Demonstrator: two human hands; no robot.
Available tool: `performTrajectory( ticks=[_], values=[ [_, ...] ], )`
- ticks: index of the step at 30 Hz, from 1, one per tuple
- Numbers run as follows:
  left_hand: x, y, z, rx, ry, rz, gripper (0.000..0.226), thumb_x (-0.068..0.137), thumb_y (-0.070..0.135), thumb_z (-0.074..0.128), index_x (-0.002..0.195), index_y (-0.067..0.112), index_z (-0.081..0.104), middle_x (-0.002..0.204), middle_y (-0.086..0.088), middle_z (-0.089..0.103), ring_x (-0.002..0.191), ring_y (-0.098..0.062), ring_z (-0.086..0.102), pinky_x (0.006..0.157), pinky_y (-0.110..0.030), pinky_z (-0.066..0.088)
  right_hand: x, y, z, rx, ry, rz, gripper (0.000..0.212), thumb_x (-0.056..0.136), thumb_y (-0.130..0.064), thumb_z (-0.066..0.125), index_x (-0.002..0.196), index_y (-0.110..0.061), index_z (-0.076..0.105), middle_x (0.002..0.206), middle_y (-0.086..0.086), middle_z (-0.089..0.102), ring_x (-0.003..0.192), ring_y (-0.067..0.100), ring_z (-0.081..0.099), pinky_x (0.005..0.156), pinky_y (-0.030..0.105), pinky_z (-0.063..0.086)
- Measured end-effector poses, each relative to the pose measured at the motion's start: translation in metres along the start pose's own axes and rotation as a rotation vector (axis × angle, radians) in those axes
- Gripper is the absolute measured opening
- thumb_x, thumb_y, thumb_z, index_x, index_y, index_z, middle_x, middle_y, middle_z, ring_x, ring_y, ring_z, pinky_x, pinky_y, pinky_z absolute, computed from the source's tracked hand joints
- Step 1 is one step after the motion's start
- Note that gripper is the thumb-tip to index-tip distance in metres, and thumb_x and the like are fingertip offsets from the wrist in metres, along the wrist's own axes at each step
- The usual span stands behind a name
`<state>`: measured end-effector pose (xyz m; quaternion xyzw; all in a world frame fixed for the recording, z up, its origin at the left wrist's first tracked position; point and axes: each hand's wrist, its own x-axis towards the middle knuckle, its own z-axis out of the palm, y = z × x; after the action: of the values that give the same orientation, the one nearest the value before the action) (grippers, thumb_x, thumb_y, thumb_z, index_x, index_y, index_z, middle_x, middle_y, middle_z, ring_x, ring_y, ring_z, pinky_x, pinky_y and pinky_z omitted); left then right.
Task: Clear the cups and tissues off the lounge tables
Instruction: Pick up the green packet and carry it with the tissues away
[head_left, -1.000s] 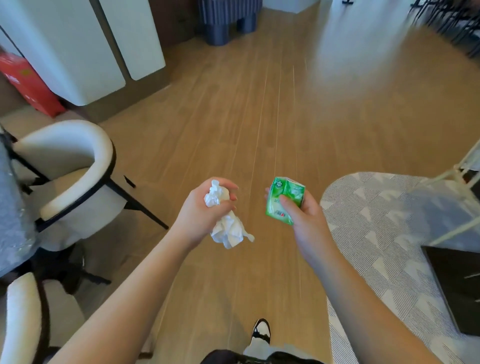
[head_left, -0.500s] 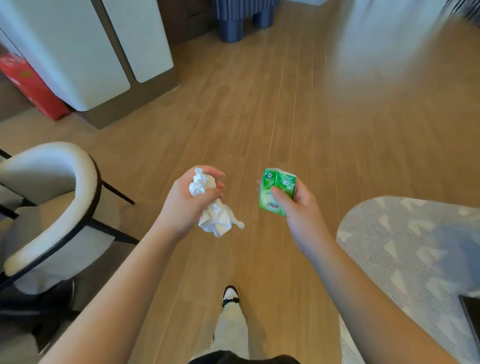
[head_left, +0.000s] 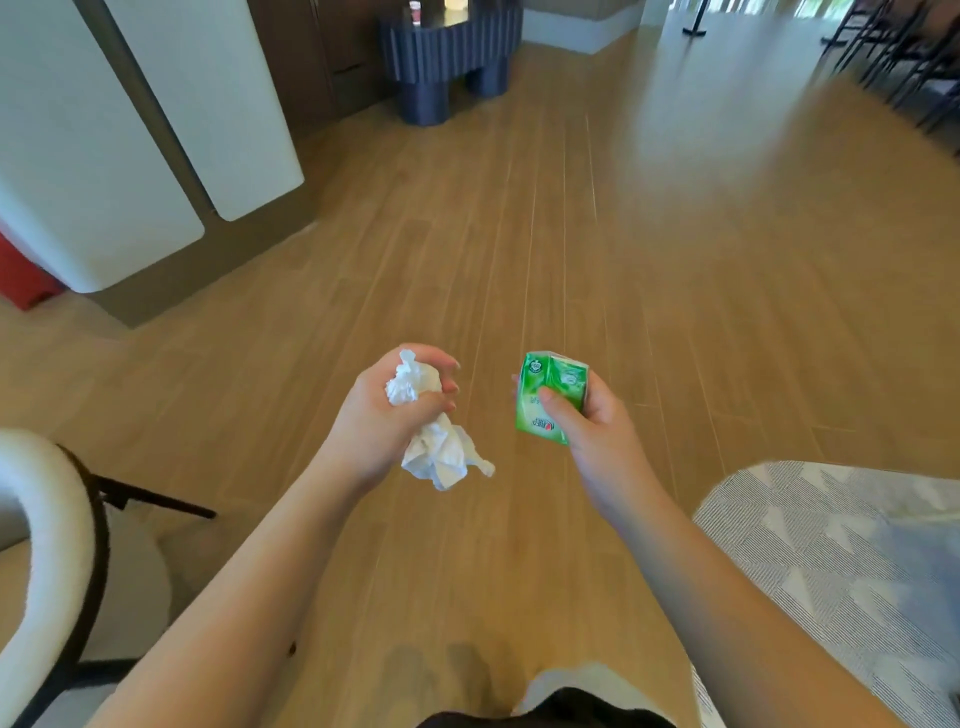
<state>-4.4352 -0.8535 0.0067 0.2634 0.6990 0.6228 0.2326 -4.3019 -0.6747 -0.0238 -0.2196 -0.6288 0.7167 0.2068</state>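
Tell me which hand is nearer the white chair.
Left. The left hand, gripping the crumpled tissues, is on the side of the white chair; the right hand, holding the green pack, is farther across.

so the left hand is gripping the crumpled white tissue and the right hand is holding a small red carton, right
Not quite. The carton is green, not red. The head view shows the left hand gripping the crumpled white tissue, and the right hand holding a small green carton above the wooden floor.
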Motion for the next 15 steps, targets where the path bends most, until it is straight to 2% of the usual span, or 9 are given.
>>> performTrajectory(
  ticks=[4,7,11,15],
  values=[
    [0.078,-0.009,-0.001,0.01,-0.018,-0.006,0.031,0.067,0.029,0.066,0.097,0.029,0.073,0.091,0.002,0.072,0.081,-0.015,0.067,0.068,-0.027,0.057,0.072,0.011,-0.002,0.002,-0.048,0.01,0.034,0.09,-0.028,0.063,0.124,-0.024,0.064,0.118,-0.001,0.074,0.111,0.015,0.069,0.085,0.025,0.055],
    [0.143,-0.014,0.002,0.028,-0.014,-0.018,0.03,0.069,0.023,0.065,0.097,0.03,0.073,0.09,0.003,0.072,0.082,-0.014,0.069,0.07,-0.028,0.057,0.135,0.016,-0.012,0.015,-0.059,0.014,0.032,0.089,-0.031,0.064,0.121,-0.029,0.065,0.119,-0.002,0.074,0.112,0.015,0.069,0.086,0.027,0.054],
    [0.235,-0.008,0.015,0.048,0.024,-0.035,0.029,0.069,0.019,0.064,0.094,0.031,0.073,0.09,0.003,0.072,0.083,-0.015,0.068,0.069,-0.028,0.057,0.231,0.002,-0.033,0.043,-0.052,0.0,0.03,0.089,-0.028,0.064,0.119,-0.026,0.066,0.117,0.001,0.074,0.111,0.019,0.069,0.089,0.032,0.054],
    [0.323,0.01,0.022,0.071,0.043,0.013,0.029,0.072,0.015,0.063,0.094,0.031,0.073,0.089,0.003,0.073,0.08,-0.013,0.07,0.068,-0.025,0.058,0.32,-0.027,-0.05,0.011,-0.081,-0.031,0.026,0.089,-0.028,0.063,0.114,-0.034,0.068,0.113,-0.003,0.075,0.107,0.014,0.07,0.084,0.027,0.054]
  ],
)
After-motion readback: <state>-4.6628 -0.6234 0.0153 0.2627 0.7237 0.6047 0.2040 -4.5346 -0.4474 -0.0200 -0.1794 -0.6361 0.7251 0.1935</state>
